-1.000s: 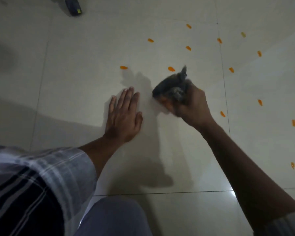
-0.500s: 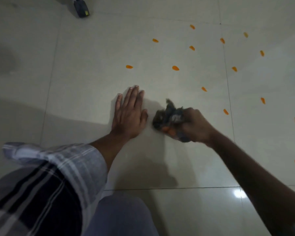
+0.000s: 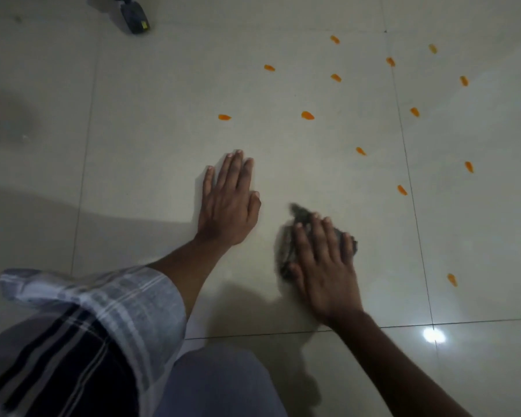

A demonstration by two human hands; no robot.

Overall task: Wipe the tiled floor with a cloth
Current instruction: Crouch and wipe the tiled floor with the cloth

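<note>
- Dark grey cloth [image 3: 295,236] lies bunched on the floor [image 3: 151,139], pressed under the right hand [image 3: 325,266]; its fingers [image 3: 319,233] are spread flat over it, pressing rather than gripping.
- The cloth pokes out past the fingertips and along the thumb side; it looks blurred.
- Left hand [image 3: 229,206] lies palm down on the same tile, just beside the cloth but apart from it, fingers released and straight, holding nothing.
- A plaid sleeve [image 3: 103,308] covers the left upper arm, rolled above the forearm.
- Orange bits [image 3: 307,115] are scattered over the tiles beyond and to the right of the hands, none touching the cloth.
- A dark object [image 3: 134,18] sits at the top edge, well apart; what it is cannot be told.
</note>
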